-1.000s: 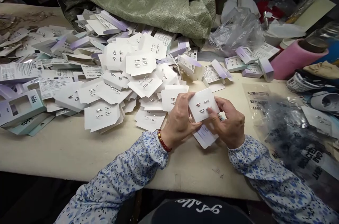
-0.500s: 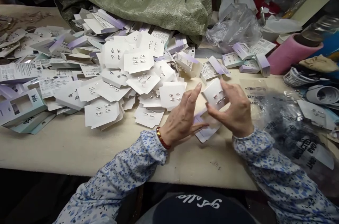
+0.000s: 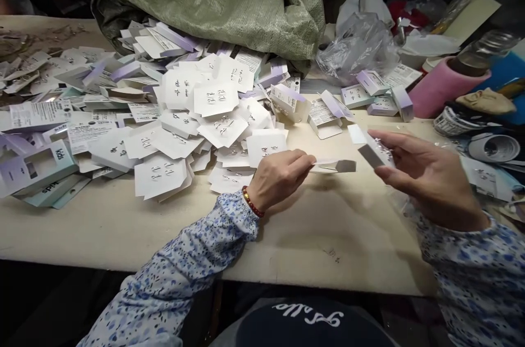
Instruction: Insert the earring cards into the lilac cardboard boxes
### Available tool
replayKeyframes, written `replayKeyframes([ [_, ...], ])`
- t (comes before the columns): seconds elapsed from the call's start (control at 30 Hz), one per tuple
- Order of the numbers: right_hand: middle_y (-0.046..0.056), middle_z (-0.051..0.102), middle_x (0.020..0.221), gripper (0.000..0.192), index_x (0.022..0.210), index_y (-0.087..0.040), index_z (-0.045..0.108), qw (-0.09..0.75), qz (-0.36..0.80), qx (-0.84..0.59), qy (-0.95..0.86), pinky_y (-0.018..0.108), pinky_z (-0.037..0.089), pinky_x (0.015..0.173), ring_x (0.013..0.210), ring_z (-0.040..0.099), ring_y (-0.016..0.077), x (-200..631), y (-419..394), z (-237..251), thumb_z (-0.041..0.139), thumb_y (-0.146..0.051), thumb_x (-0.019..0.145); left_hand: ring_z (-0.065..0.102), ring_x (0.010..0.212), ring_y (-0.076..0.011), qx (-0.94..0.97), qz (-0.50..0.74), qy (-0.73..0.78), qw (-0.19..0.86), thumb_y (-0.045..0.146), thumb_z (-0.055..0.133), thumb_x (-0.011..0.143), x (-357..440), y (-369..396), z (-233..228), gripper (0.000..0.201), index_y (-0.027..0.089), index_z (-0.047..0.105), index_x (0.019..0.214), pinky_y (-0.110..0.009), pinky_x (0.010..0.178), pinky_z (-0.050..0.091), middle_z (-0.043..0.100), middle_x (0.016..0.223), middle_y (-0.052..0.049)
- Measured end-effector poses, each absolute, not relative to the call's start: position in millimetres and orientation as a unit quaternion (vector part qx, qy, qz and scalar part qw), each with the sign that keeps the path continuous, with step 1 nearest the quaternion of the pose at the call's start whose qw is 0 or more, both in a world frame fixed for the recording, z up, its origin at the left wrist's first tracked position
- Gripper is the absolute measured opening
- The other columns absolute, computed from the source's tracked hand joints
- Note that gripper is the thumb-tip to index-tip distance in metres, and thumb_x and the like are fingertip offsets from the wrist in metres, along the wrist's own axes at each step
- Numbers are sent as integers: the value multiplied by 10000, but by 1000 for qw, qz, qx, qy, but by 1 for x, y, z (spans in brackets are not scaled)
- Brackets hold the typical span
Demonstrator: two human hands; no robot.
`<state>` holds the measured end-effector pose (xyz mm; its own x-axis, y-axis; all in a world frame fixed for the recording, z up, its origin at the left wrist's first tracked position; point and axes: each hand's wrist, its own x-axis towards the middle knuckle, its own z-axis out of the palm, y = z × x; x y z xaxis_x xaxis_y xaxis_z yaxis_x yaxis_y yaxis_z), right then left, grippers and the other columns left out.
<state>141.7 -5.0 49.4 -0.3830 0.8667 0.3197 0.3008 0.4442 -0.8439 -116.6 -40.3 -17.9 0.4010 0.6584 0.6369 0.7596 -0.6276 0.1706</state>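
My left hand pinches one end of a small flattened carton, seen nearly edge-on just above the table. Its grey end flap points toward my right hand. Between the thumb and fingers of my right hand is a white earring card with small silvery earrings on its face and an edge folded over. The card and the carton are apart. To the left of my left hand lies a heap of similar earring cards, with the nearest card beside my knuckles.
Printed lavender and mint cartons are piled at the left. Behind the heap slumps a green woven sack. More cartons, a clear plastic bag and a pink roll stand at the back right.
My right hand has moved right with the earring card, which is now tilted. My left hand has closed on the carton, which has been raised and turned edge-on.
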Motion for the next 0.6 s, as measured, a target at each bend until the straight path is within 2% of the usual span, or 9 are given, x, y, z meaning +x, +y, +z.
replayKeyframes([
  [0.1,90,689,1294,495,1219,-279,725,413,377,-351,-751,492,526,1085,1271,619,319,146,-15,62,811,-482,776,577,602,-107,-795,-373,-473,71,232,387,1055,-106,-29,-14,247,120,602,1007,-212,518,441,671,803,-47],
  [0.2,81,695,1266,502,1211,-305,720,384,371,-309,-787,514,540,1068,1274,611,328,148,-21,66,830,-473,752,595,655,-111,-777,-387,-491,76,195,365,1058,-100,-27,-8,229,110,576,1089,-216,557,478,667,835,-54],
  [0.27,87,692,1262,525,1232,-297,699,353,349,-292,-817,513,543,1061,1276,605,330,147,-24,66,840,-433,745,611,697,-129,-781,-371,-488,118,139,379,1041,-101,-34,0,212,106,573,1120,-237,587,494,668,847,-64],
  [0.4,98,712,1220,634,1287,-249,628,296,219,-309,-877,429,623,897,1098,699,298,141,-30,64,843,-454,727,629,759,-169,-800,-318,-474,183,77,401,1010,-106,-57,19,200,99,598,1044,-283,627,525,675,877,-92],
  [0.47,111,731,1167,574,1231,-213,633,291,148,-320,-889,410,632,831,1008,727,287,136,-34,59,818,-466,750,637,798,-181,-804,-317,-472,177,69,400,1006,-106,-69,24,202,102,595,1052,-301,660,550,679,905,-102],
  [0.6,134,737,1077,438,1122,-180,640,319,72,-368,-870,425,615,833,978,729,301,124,-45,40,740,-485,824,640,830,-192,-817,-319,-448,174,50,396,1001,-98,-84,18,229,80,563,1154,-325,679,573,686,957,-122],
])
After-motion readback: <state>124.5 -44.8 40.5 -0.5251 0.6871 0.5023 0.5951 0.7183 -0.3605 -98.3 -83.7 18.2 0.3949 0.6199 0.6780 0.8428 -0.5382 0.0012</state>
